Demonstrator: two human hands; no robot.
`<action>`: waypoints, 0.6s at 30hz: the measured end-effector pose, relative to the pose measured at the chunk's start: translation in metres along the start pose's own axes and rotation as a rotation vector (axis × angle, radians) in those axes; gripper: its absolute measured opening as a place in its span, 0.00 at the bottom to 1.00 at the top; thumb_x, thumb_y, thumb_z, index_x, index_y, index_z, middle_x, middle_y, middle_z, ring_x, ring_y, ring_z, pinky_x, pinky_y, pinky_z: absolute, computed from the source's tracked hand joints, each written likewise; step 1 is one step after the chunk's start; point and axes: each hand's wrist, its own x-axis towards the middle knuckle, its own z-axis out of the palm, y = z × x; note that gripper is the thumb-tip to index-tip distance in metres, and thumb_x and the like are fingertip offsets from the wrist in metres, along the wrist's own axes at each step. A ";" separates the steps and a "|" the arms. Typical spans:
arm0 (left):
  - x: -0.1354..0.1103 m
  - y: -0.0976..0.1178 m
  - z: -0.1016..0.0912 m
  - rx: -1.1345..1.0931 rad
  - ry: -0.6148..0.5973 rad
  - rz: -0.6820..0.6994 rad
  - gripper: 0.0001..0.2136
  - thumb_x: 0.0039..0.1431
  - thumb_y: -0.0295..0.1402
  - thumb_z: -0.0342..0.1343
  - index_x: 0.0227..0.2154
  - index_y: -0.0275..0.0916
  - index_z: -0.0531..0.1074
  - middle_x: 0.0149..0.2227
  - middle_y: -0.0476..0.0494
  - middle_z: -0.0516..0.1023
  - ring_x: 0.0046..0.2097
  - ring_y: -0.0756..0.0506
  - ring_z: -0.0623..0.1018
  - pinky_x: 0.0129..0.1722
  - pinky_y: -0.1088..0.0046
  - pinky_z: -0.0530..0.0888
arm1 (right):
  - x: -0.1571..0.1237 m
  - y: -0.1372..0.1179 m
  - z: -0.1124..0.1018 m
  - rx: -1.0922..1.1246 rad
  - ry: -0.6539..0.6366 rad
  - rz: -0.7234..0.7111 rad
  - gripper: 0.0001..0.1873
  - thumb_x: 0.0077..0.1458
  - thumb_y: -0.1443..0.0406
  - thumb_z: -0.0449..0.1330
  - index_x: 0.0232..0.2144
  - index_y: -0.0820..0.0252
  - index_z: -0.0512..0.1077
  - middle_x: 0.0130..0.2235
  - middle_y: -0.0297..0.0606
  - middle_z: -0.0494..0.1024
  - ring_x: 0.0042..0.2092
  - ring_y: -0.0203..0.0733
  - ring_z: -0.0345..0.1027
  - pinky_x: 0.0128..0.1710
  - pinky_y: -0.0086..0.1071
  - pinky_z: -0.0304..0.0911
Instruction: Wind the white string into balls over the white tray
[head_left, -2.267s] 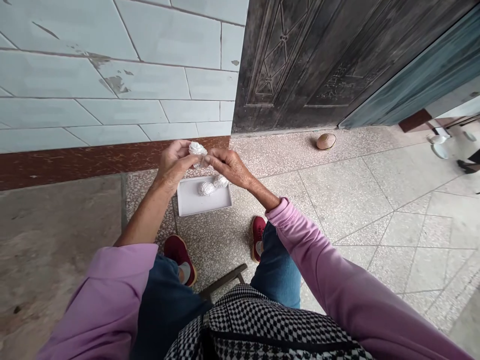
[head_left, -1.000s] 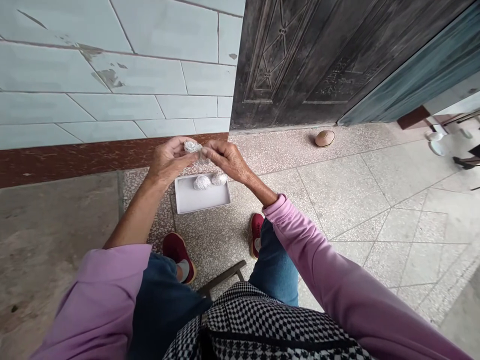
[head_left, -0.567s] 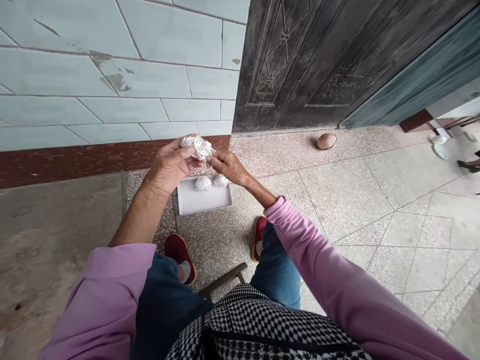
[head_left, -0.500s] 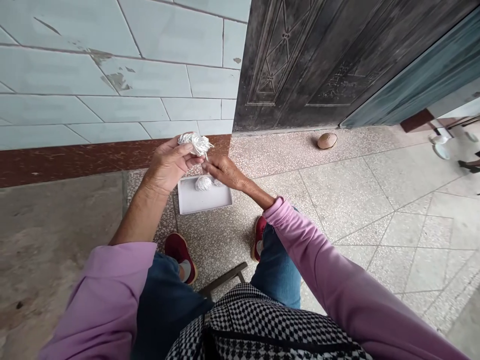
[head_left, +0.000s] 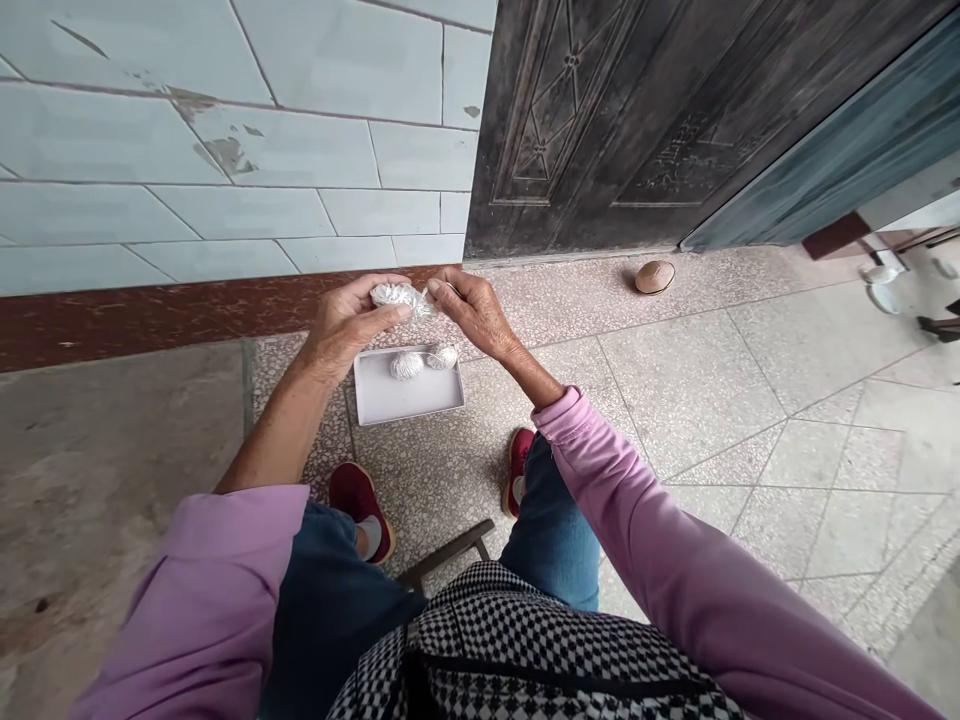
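My left hand (head_left: 349, 322) is closed round a small white bundle of thread (head_left: 395, 295), held in front of me above the floor. My right hand (head_left: 474, 310) pinches the bundle's right end, fingers pressed together. Below the hands a white shallow box (head_left: 405, 397) lies on the speckled floor. Two more white thread bundles (head_left: 424, 361) rest inside it along its far edge.
A pale tiled wall with a red-brown skirting (head_left: 150, 315) runs on the left. A dark metal door (head_left: 637, 120) stands ahead, with a small round tan object (head_left: 654, 276) at its foot. My red shoes (head_left: 361, 507) and a chair leg (head_left: 446, 558) are below.
My right hand dipped toward the box half a second ago and has come back up to pinch the bundle's right end. The left hand kept hold of the bundle throughout.
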 end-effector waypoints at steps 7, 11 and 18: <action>-0.002 0.006 0.014 -0.328 -0.043 -0.074 0.24 0.45 0.32 0.86 0.45 0.43 0.84 0.47 0.39 0.89 0.48 0.37 0.87 0.44 0.65 0.87 | 0.002 0.017 0.006 0.027 0.038 0.051 0.27 0.94 0.55 0.65 0.35 0.51 0.69 0.35 0.34 0.72 0.41 0.45 0.67 0.49 0.39 0.69; -0.001 0.006 0.017 -0.358 0.031 -0.064 0.23 0.51 0.34 0.86 0.44 0.46 0.79 0.47 0.41 0.89 0.53 0.35 0.89 0.50 0.60 0.89 | -0.002 0.011 0.017 -0.024 -0.049 0.104 0.26 0.93 0.64 0.64 0.34 0.51 0.70 0.32 0.32 0.70 0.41 0.45 0.68 0.48 0.39 0.65; 0.009 -0.019 0.006 -0.152 0.204 0.063 0.26 0.48 0.34 0.87 0.44 0.47 0.77 0.43 0.47 0.88 0.49 0.39 0.87 0.47 0.66 0.83 | -0.010 -0.006 0.028 -0.136 -0.275 0.049 0.24 0.88 0.71 0.68 0.34 0.54 0.73 0.38 0.35 0.79 0.45 0.48 0.73 0.56 0.40 0.66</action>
